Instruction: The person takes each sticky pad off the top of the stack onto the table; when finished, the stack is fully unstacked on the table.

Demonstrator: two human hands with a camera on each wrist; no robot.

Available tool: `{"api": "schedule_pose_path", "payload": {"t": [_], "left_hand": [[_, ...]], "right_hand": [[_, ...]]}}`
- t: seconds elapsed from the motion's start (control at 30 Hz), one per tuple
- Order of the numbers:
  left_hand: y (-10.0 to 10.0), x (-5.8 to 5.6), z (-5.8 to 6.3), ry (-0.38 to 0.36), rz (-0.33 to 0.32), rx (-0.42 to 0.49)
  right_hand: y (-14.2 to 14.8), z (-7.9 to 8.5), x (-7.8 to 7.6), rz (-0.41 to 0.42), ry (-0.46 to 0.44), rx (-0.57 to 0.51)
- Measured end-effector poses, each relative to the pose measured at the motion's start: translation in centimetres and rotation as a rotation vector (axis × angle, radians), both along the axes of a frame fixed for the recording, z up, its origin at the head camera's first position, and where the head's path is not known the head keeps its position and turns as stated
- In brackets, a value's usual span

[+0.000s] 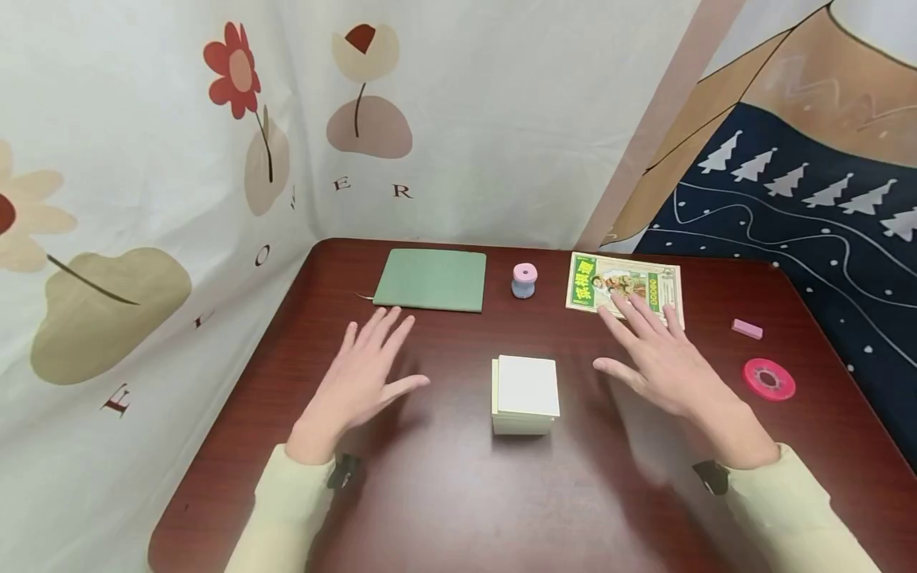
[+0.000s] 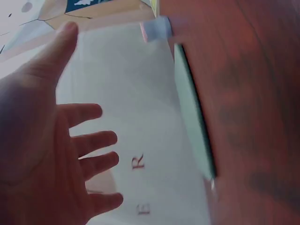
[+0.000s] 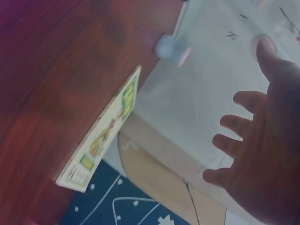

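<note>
Both hands hover over the dark red table, fingers spread and holding nothing. In the head view my left hand [image 1: 360, 376] is just below the green notebook [image 1: 431, 278], which lies flat at the back left. My right hand [image 1: 662, 362] overlaps the lower edge of a green and cream illustrated booklet [image 1: 583, 282] with printed characters. Between the hands stands a thick stack of pale paper squares [image 1: 528, 386], white on top. In the left wrist view the notebook [image 2: 192, 112] lies beyond my fingers; the right wrist view shows the booklet [image 3: 108, 131] left of my hand.
A pink and blue spool-shaped thing [image 1: 524, 281] stands at the back, between notebook and booklet. On the right lie a small pink block [image 1: 747, 329] and a bright pink ring-shaped roll [image 1: 755, 382]. A printed cloth [image 1: 487, 119] hangs along the table's back and left edges.
</note>
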State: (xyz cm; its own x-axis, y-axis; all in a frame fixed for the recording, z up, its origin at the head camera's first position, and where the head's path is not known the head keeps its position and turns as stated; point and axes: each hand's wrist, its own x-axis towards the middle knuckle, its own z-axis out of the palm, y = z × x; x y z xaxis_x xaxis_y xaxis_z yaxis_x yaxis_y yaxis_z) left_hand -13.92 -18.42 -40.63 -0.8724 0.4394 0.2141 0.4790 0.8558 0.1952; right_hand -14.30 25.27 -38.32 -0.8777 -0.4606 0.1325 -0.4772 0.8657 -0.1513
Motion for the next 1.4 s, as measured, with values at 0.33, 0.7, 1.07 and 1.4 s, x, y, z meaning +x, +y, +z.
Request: {"api": "schedule_pose_path", "payload": {"t": [0.33,0.7,1.07,1.4], "left_hand": [[6.3,1.3,-1.9,-0.435,-0.205,0.507],[10.1,0.9,-4.3,-0.555,-0.274,0.741],[10.9,0.9,-5.1,-0.563,-0.290,0.874],[10.9,1.1,-4.9,-0.608,-0.271,0.905]], "right_hand": [[-4.7,0.7,1.8,0.258,-0.177,-0.300],[-8.7,-0.6,2.3,0.418,-0.171,-0.302],[-9.2,0.0,1.8,0.379,-0.147,-0.267],[-6.2,1.2,0.0,0.264,-0.214,-0.429]]}}
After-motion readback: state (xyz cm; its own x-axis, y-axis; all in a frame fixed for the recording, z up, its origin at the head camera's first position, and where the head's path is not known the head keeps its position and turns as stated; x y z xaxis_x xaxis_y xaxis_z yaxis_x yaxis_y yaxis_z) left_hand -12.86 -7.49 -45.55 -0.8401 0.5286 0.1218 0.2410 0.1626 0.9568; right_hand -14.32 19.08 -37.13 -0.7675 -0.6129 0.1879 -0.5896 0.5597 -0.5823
